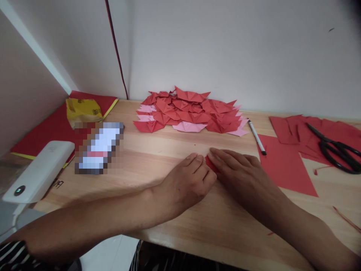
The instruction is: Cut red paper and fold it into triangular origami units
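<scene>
A small piece of red paper (212,163) lies on the wooden tabletop between my two hands, mostly covered by them. My left hand (191,180) is closed, its fingers curled down at the paper's left side. From the right, my right hand (239,169) covers the rest, fingers held together and bent over the paper, the thumb hidden. How the paper is folded underneath cannot be seen. Beyond my hands, several folded red and pink paper shapes (191,107) are piled in overlapping rows against the wall. A flat red sheet (287,165) lies right of my right hand.
Black-handled scissors (332,148) rest on a stack of red paper (290,130) at the right. A white marker (256,136) lies near the flat sheet. Leftward are a blurred-out phone (100,148), a white power bank (39,171) with a cable, and a yellow packet (84,111).
</scene>
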A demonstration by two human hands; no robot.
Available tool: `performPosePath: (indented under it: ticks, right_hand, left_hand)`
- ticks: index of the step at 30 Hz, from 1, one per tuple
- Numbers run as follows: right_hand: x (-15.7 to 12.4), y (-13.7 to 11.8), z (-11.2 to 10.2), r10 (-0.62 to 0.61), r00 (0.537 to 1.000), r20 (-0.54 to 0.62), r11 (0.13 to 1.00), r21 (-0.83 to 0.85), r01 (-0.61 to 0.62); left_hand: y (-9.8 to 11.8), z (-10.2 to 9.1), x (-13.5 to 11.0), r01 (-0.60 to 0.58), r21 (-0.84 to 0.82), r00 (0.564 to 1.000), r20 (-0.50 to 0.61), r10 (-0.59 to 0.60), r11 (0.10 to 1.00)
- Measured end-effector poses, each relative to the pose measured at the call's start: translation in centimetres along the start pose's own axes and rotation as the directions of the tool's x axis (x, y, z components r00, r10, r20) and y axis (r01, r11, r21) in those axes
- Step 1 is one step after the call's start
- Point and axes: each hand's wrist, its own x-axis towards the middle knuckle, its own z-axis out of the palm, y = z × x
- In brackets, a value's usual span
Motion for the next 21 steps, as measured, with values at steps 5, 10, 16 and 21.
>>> performPosePath:
  ticks: [5,10,16,21]
  right_hand:
    - [0.1,0.9,0.2,0.054,0.998,-0.045,0.998,-0.032,-0.056]
    - [0.4,1.5,0.5,0.099,0.992,-0.081,0.994,-0.032,-0.102]
    - [0.4,1.5,0.5,0.103,0.99,-0.093,0.995,-0.01,-0.104]
    - [0.6,1.3,0.3,0.101,0.991,-0.093,0.993,-0.046,-0.105]
  left_hand:
    - [-0.1,-0.1,-0.1,0.029,-0.07,0.998,0.054,-0.025,0.997]
    - [-0.5,-0.2,-0.5,0.093,-0.149,0.992,0.096,-0.079,0.985]
    - [-0.6,0.2,-0.8,0.16,-0.205,0.982,0.135,-0.134,0.966]
    - [-0.6,0.4,-0.9,0.164,-0.138,0.978,0.152,-0.143,0.977]
